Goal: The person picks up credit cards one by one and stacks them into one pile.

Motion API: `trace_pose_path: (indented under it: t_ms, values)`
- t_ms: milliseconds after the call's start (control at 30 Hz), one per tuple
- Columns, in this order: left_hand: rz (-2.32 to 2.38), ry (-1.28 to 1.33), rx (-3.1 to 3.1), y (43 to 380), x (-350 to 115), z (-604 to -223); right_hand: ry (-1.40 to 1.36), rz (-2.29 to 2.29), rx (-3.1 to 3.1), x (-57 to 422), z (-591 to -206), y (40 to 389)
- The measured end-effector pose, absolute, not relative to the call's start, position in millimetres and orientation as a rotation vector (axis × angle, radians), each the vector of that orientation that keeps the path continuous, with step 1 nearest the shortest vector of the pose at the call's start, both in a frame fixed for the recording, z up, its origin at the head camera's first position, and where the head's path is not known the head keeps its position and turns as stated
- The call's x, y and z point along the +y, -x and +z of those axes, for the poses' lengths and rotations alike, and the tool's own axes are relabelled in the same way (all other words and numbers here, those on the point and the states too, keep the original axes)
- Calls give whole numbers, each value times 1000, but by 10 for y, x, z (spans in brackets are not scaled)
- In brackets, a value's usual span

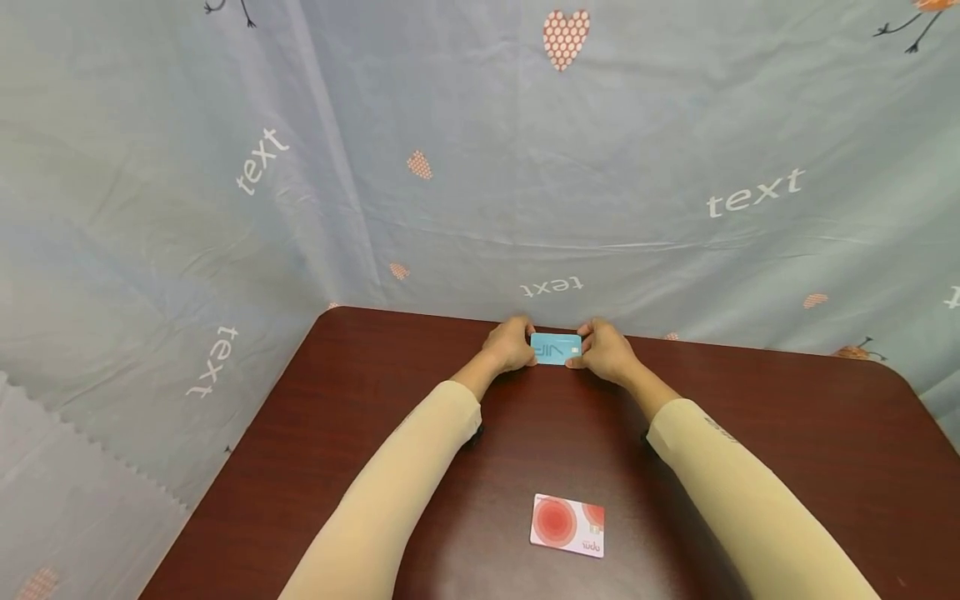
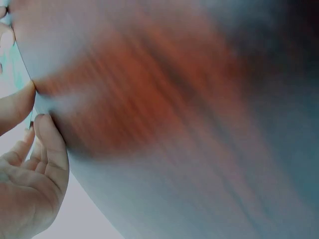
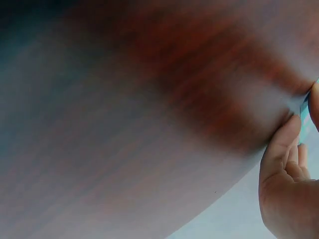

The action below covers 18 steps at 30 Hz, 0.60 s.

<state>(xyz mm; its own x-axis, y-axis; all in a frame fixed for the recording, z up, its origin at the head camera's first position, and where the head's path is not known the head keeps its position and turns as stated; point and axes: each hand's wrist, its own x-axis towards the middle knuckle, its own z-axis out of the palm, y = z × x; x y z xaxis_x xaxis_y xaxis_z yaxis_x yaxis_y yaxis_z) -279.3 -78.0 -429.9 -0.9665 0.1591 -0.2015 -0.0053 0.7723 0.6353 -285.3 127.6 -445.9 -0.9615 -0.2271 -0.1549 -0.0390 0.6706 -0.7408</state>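
Note:
A light blue card [image 1: 556,349] with large "VIP" lettering is at the far edge of the table, between both hands. My left hand [image 1: 512,344] pinches its left end between thumb and fingers. At the opposite end, my right hand [image 1: 606,352] pinches the card the same way. In the left wrist view, only a thin slanted part of the blue card [image 2: 16,67] shows beside the left hand [image 2: 35,174]. The right wrist view has the right hand [image 3: 286,184] at its right border, with the card mostly hidden. Whether the card touches the tabletop I cannot tell.
A white card with red circles [image 1: 555,522] lies flat on the dark brown table [image 1: 375,400], nearer to me and between the forearms. Behind the table's far edge hangs a pale blue-grey printed cloth [image 1: 480,208], which also runs along the left side.

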Motion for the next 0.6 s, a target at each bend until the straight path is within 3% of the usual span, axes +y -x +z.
trace_pose_path:
  t_ms: [600]
  values:
    - [1327, -127, 2652, 2735, -796, -4293, 293, -1326, 2594, 1348, -4375, 2714]
